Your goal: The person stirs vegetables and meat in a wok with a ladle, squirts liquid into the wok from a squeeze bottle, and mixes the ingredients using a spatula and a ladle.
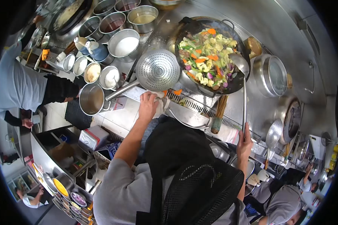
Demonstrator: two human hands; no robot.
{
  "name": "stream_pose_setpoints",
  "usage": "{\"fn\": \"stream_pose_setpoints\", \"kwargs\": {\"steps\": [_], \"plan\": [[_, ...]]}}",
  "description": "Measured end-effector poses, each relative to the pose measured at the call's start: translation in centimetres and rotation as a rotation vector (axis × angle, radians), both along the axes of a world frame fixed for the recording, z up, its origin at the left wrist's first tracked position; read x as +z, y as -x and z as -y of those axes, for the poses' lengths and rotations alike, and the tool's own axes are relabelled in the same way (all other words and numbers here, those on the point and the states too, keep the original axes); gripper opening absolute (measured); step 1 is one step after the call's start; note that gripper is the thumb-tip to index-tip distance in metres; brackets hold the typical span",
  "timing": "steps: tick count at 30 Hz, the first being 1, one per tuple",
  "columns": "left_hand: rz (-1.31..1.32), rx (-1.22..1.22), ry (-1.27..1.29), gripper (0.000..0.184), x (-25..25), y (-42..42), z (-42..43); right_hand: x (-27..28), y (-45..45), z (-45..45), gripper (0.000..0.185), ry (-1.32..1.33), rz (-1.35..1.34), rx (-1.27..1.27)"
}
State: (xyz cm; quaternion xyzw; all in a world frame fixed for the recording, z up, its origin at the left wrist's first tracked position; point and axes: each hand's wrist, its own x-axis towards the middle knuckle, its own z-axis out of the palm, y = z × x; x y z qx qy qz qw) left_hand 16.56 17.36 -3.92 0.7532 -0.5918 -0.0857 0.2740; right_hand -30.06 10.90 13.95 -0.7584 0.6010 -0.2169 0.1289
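My right hand (245, 141) is closed round the long metal handle of a ladle (239, 63). The ladle's bowl lies at the right side of a wok (239, 84), against the food. In the wok is a mix of cut vegetables (206, 56), with cabbage or cauliflower, orange carrot slices, purple onion pieces and some brown bits. My left hand (148, 105) is closed on a pale cloth (160, 106) at the stove's front edge, below the wok. Just above that hand rests a perforated strainer (157, 70), its handle pointing down left over a pot.
Metal pots of seasonings and liquids, one with white contents (126, 45), stand at the upper left. A bamboo brush (219, 116) lies at the stove front. Right of the wok is a metal pot (276, 75). Co-workers stand at left (18, 80) and lower right (285, 198).
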Motion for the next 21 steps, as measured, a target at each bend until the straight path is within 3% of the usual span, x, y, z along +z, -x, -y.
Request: {"fn": "stream_pose_setpoints", "kwargs": {"steps": [2, 5, 7, 10, 12, 15, 17, 19, 21], "plan": [[-0.023, 0.007, 0.018, 0.055, -0.3, -0.4, 0.1, 0.2, -0.2, -0.4, 0.047, -0.146, 0.021, -0.112], [-0.101, 0.002, 0.022, 0.055, -0.4, -0.8, 0.1, -2.7, 1.7, -0.6, 0.048, 0.074, -0.046, 0.001], [-0.092, 0.056, 0.083, 0.053, 1.1, -0.6, -0.1, -2.8, 1.1, -1.0, 0.050, -0.146, 0.126, -0.172], [-0.080, 0.148, 0.156, 0.042, 3.3, -0.1, -2.0, -2.4, -0.3, -1.6, 0.052, -0.219, 0.211, -0.323], [-0.029, 0.165, 0.130, 0.035, 3.9, 0.2, -4.0, -4.4, 1.0, -1.3, 0.051, -0.173, 0.243, -0.316], [0.003, 0.270, 0.146, 0.030, 3.8, 2.1, -7.7, -9.4, 5.8, -0.3, 0.051, 0.078, 0.089, -0.313], [-0.020, 0.404, 0.211, 0.032, 2.4, 3.0, -11.1, -11.8, 8.1, -0.7, 0.055, 0.033, 0.017, -0.313], [-0.112, 0.509, 0.120, 0.024, 0.3, 4.3, -15.1, -19.0, 13.5, -0.2, 0.056, -0.031, 0.162, -0.189], [-0.095, 0.558, -0.042, 0.017, -2.2, 5.3, -19.4, -19.2, 10.9, 0.9, 0.053, -0.113, 0.123, -0.081]]}}
